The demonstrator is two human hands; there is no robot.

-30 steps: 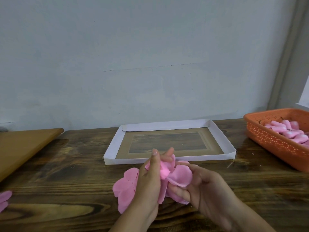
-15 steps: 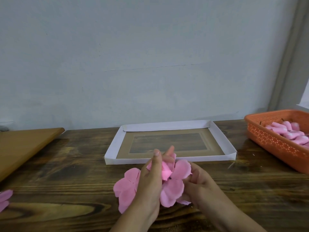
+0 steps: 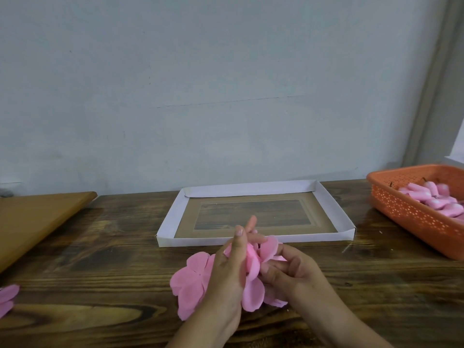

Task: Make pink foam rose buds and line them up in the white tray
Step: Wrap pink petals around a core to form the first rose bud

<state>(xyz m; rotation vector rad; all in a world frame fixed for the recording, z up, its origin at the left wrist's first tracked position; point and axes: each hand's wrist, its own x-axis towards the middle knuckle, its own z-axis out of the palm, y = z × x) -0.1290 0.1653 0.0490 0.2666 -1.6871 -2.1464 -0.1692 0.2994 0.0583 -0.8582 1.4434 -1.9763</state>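
Both hands work a bunch of pink foam petals (image 3: 253, 290) just above the wooden table, in front of the white tray (image 3: 170, 222). My left hand (image 3: 228, 275) grips the petals from the left, thumb and a finger raised. My right hand (image 3: 293, 272) pinches them from the right with curled fingers. A flat pink petal sheet (image 3: 192, 280) sticks out to the left of my left hand. The tray holds no buds; its brown floor shows.
An orange perforated basket (image 3: 411, 212) with several pink foam buds stands at the right edge. A light wooden board (image 3: 37, 222) lies at the left. Loose pink petals (image 3: 7, 297) peek in at the far left edge. A pale wall rises behind the table.
The petals have been turned and spread downward between my hands; my right hand shifted its fingers from cupping under them to pinching at their middle. Tray and basket have not moved.
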